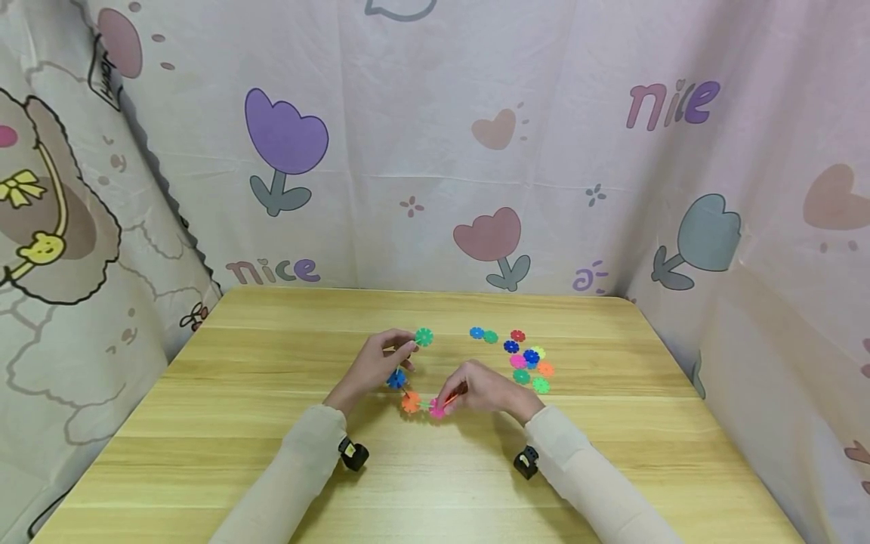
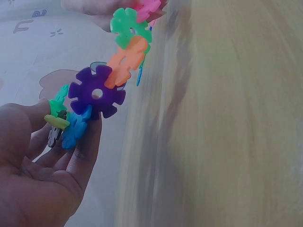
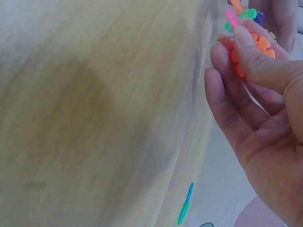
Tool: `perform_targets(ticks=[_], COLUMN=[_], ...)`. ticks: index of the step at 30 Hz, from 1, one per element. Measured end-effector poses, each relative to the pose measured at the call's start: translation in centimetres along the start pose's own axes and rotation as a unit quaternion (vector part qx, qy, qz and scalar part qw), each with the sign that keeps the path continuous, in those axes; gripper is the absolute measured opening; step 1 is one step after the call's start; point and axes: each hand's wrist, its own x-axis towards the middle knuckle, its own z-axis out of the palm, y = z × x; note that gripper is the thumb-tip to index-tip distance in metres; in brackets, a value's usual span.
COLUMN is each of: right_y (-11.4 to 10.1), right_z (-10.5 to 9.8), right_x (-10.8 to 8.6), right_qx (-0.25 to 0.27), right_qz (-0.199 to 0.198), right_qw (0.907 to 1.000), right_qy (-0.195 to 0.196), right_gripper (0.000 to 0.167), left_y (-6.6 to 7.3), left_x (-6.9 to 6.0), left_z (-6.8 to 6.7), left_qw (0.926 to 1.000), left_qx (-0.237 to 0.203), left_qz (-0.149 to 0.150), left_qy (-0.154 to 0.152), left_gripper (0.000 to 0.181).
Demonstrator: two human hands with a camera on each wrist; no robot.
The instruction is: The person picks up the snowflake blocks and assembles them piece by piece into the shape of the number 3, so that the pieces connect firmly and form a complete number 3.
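Note:
A curved chain of notched plastic snowflake discs hangs between my two hands. My left hand (image 1: 381, 363) holds its far end, where a green disc (image 1: 424, 337) sticks out past the fingertips. In the left wrist view, a yellow disc (image 2: 57, 122) and a blue disc (image 2: 75, 130) sit within those fingers, followed by a purple disc (image 2: 83, 92), an orange disc (image 2: 124, 64) and a green disc (image 2: 124, 23). My right hand (image 1: 482, 387) pinches a loose-looking orange disc (image 3: 262, 45) against the pink disc (image 1: 437, 409) at the chain's near end. Whether the two are slotted together is hidden by the fingers.
Several loose discs lie right of centre on the wooden table (image 1: 435, 483), among them a red disc (image 1: 518, 335), a yellow-green disc (image 1: 541, 385) and an orange disc (image 1: 546, 369). A blue disc (image 1: 476, 332) touches a green disc (image 1: 490, 337) there. A printed curtain (image 1: 408, 242) stands behind.

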Motion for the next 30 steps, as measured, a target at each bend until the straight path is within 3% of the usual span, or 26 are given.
perform_targets(ticks=[13,30], right_y=[0.06,-0.06], right_z=[-0.17,-0.02], right_x=[0.06,-0.12], right_qx=[-0.004,0.005], right_qz=[-0.007,-0.006], right_qw=[0.9999,0.9999], right_qy=[0.008,-0.013], right_gripper=[0.01,0.015], left_y=[-0.05,-0.35], left_x=[0.01,-0.13], left_z=[-0.02,-0.12], left_qw=[1.0,1.0], left_qx=[0.005,-0.002], left_qz=[-0.004,-0.008], left_qy=[0.002,0.004], left_gripper=[0.03,0.029])
